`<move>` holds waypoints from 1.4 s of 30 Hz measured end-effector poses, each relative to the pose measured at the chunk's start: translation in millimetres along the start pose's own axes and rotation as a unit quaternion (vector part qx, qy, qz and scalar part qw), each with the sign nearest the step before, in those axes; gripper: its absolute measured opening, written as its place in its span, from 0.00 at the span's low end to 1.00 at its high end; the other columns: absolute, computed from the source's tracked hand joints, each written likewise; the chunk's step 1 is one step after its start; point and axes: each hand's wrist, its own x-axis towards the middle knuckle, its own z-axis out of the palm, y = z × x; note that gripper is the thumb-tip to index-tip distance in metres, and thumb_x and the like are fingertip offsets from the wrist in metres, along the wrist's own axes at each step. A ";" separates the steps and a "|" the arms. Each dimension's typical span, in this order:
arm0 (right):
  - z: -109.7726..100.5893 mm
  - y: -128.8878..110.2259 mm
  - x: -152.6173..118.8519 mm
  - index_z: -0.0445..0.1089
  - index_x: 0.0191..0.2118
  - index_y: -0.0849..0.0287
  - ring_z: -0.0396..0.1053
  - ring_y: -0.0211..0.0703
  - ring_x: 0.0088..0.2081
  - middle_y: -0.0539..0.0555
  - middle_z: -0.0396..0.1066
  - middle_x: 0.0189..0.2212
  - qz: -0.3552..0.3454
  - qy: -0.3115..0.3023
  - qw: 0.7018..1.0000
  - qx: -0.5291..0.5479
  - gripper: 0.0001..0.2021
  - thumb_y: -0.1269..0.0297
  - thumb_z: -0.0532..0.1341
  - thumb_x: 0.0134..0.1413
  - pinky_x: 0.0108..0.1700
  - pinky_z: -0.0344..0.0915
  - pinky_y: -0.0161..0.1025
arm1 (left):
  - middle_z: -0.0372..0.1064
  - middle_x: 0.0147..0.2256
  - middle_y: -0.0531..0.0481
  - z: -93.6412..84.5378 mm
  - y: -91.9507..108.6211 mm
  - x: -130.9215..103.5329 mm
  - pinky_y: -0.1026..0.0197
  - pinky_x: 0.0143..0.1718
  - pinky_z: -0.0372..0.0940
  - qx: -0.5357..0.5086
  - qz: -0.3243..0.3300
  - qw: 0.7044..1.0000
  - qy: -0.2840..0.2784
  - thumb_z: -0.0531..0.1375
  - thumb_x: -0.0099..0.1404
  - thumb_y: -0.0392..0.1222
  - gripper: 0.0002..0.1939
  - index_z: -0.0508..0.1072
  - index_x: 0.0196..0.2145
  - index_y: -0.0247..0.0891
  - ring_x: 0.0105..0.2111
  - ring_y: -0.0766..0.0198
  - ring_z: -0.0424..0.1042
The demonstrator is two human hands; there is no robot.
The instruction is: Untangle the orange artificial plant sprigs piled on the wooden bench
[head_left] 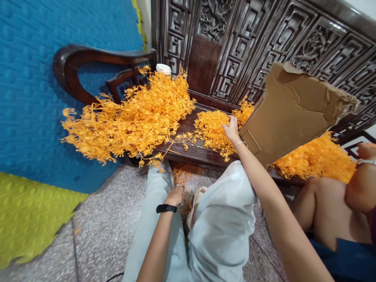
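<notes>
By right hand (233, 128), cardboard (293, 109) partly hides orange sprigs (244, 111).

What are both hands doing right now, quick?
Left hand: held low; can't tell if it's open or closed.
Right hand: at the middle orange pile; can't tell if it's gripping any.

Wearing loose, pale blue-grey trousers (221, 235) with wide, softly creased legs, and a cream-coloured sandal or slipper (195, 204), partly hidden. Wearing a smooth black wristband (166, 208) just behind the left hand (176, 195) and a thin, silvery bangle (239, 143) behind the right hand (232, 128). Showing bare forearms (157, 243).
</notes>
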 end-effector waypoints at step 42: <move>65.9 -142.3 -8.6 0.72 0.38 0.58 0.66 0.42 0.40 0.55 0.68 0.39 -0.253 -0.214 0.943 -0.035 0.10 0.63 0.55 0.55 0.43 0.60 0.37 | 0.68 0.22 0.52 -211.2 -15.1 39.2 0.59 0.32 0.64 -0.448 0.108 0.827 0.322 0.57 0.50 0.35 0.07 0.65 0.30 0.35 0.22 0.66 0.68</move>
